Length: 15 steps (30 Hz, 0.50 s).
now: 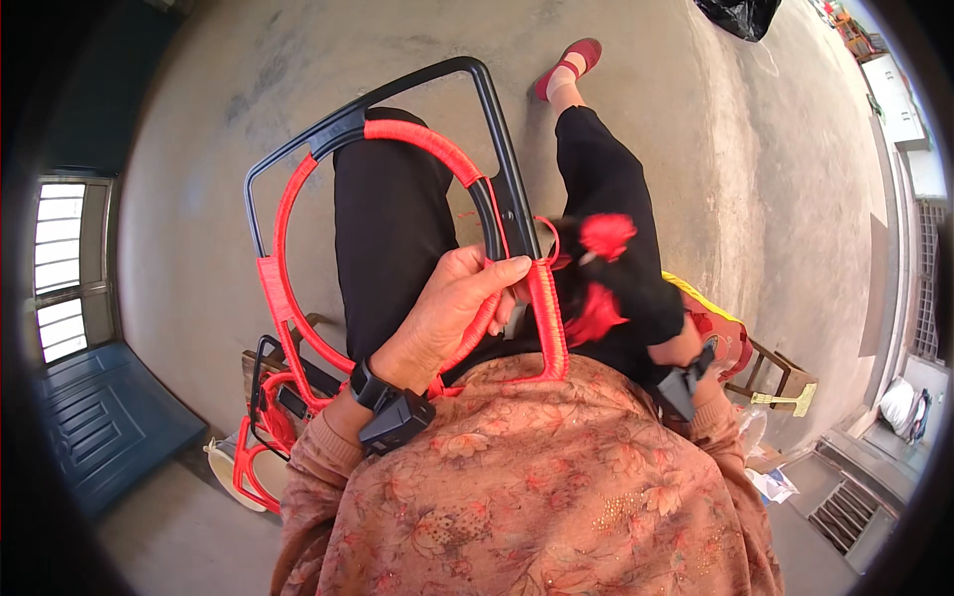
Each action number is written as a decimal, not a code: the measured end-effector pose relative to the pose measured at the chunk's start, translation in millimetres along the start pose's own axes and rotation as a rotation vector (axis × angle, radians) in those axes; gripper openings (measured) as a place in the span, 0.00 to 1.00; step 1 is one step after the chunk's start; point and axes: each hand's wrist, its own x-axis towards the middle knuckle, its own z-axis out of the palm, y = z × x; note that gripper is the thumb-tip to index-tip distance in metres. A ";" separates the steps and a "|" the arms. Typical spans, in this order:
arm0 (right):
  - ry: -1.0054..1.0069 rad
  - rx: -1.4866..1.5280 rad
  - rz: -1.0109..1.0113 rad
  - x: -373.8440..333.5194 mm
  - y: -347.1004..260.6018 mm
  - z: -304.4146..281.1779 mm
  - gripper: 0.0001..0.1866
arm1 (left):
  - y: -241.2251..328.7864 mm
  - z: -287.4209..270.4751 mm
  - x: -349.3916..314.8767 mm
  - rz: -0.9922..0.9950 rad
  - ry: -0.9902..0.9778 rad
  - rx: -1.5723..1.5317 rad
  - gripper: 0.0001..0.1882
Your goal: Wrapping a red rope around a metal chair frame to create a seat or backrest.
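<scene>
My left hand (442, 303) is closed round a black frame (513, 189), with the thumb laid along its right side. The frame has a squared outer part and a round inner ring, both partly wound with red cord (548, 318). It leans across my lap over my left thigh. A loose red strand (553, 233) loops off the frame's right side. Just right of it is my right hand (636, 288), dark as if gloved and smeared by motion. Red bunches (606, 236) stick out above and below this hand, apparently a bundle of cord; the fingers cannot be made out.
At lower left, more red-wound frames (260, 477) lie by a pale round container (227, 467). A red container with a yellow rim (730, 343) and a wooden stool (780, 377) stand to my right. A black bag (740, 15) lies far off on the concrete floor (447, 30).
</scene>
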 end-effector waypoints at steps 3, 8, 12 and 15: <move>-0.133 0.421 0.186 37.9 -19.7 22.7 0.17 | -2.5 -2.1 0.2 0.004 -0.017 0.043 0.11; 0.409 1.402 0.534 56.1 -50.8 17.4 0.10 | 0.1 2.2 0.9 -0.008 -0.008 0.059 0.12; 0.390 1.800 0.331 54.1 -17.0 14.5 0.10 | -2.3 -1.4 -0.1 0.015 -0.008 0.114 0.10; 0.309 1.800 0.435 44.2 15.4 10.9 0.11 | -2.4 1.1 -1.7 0.027 -0.026 0.035 0.08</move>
